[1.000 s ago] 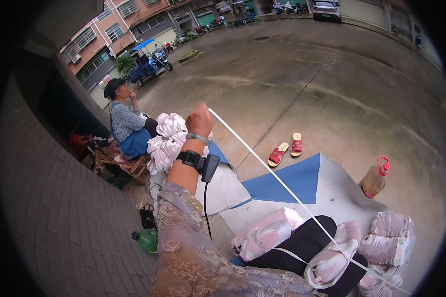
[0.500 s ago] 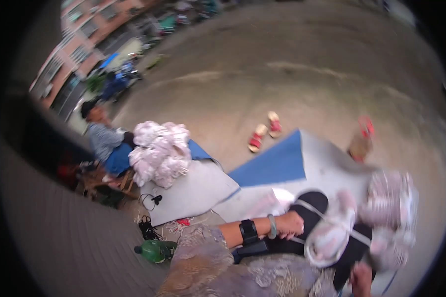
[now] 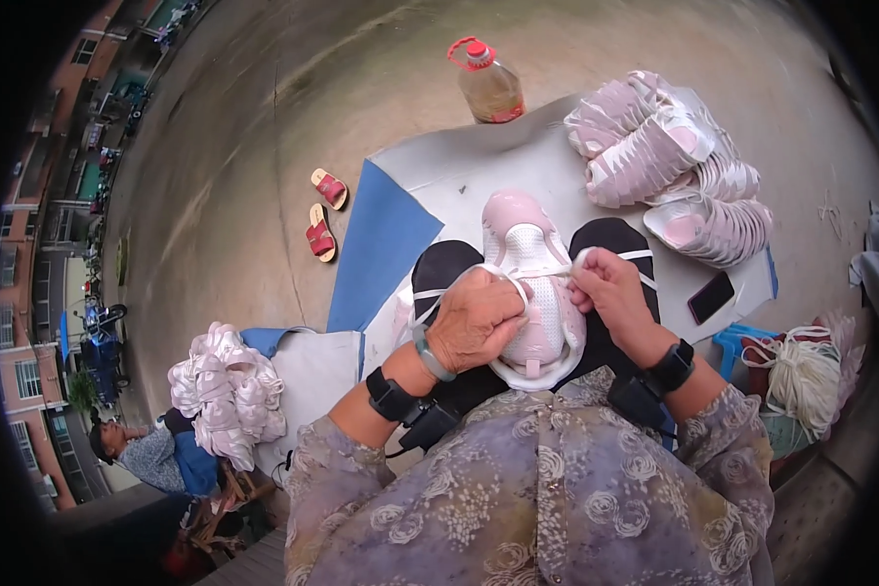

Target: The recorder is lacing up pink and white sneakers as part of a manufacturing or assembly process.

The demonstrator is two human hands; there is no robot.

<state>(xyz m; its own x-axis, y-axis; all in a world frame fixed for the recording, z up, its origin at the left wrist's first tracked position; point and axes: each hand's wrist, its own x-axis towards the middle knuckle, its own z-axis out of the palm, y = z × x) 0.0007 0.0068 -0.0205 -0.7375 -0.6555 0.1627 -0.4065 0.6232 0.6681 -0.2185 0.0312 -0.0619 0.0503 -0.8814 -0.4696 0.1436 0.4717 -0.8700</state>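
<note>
A pink and white shoe upper [image 3: 520, 213] lies across my lap between my black-clad knees, its pink toe pointing away from me. Over its left side, my left hand [image 3: 476, 317] is closed, pinching a white shoelace [image 3: 506, 273] near the eyelets. My right hand [image 3: 610, 296] is closed at the right side, thumb and forefinger together on a lace end by the throat of the upper. The lace runs across the upper between the two hands. White bands also cross both thighs.
Stacked pink and white uppers [image 3: 654, 146] lie far right on a grey sheet [image 3: 439, 176] with a blue folded corner. A phone [image 3: 711, 298] and bundled laces [image 3: 804, 381] are at right. Beyond are a bottle [image 3: 493, 93] and red sandals [image 3: 320, 232]. Another person [image 3: 161, 454] sits left beside more uppers [image 3: 227, 396].
The view has swung to the right, so the shoe upper is now centred. My hands, apart before with the right one low at the edge, have come together over the upper's lacing.
</note>
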